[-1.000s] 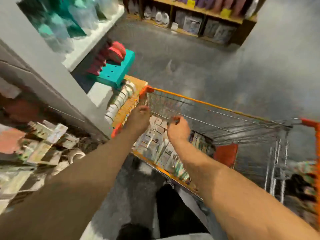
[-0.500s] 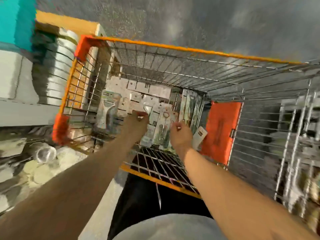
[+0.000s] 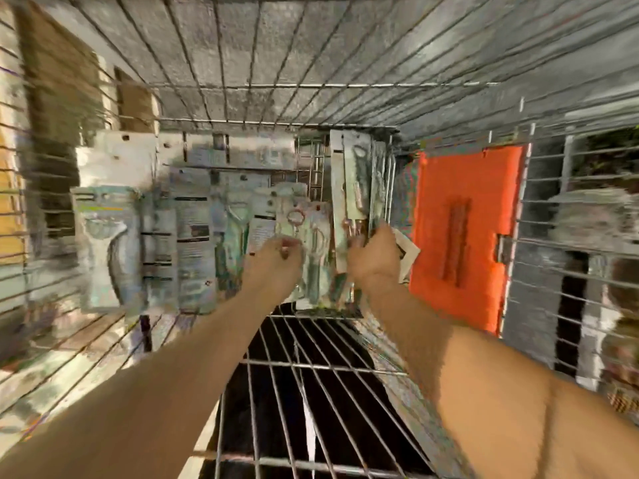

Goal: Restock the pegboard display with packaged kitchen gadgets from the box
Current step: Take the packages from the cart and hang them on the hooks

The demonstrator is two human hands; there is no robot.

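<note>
The step in hand looks like the pick-up: choosing packaged gadgets (image 3: pixel 193 229) to carry to the pegboard, which is not in view. The gadgets lie not in a box but on the floor of a wire cart (image 3: pixel 311 81), most of them flat and overlapping in a row, with a bundle of upright packs (image 3: pixel 356 181) leaning against the cart's right wall, beside an orange flap (image 3: pixel 463 236). Both forearms reach down and forward into the cart, nearly parallel, backs of the hands to the camera. The left hand (image 3: pixel 273 264) sits over the flat row with thumb and forefinger pinched together on the near edge of a flat pack (image 3: pixel 311 236) that shows a red-ringed tool. The right hand (image 3: pixel 373 261) is at the foot of the upright packs, fingers curled in among them and hidden; through the blur I cannot tell whether they are closed on anything. A white card (image 3: pixel 409 252) juts out just beside that hand. The next move probably calls for lifting the chosen packs free of their neighbours without dragging the overlapping ones, then keeping the hang holes uppermost for the pegs.
</note>
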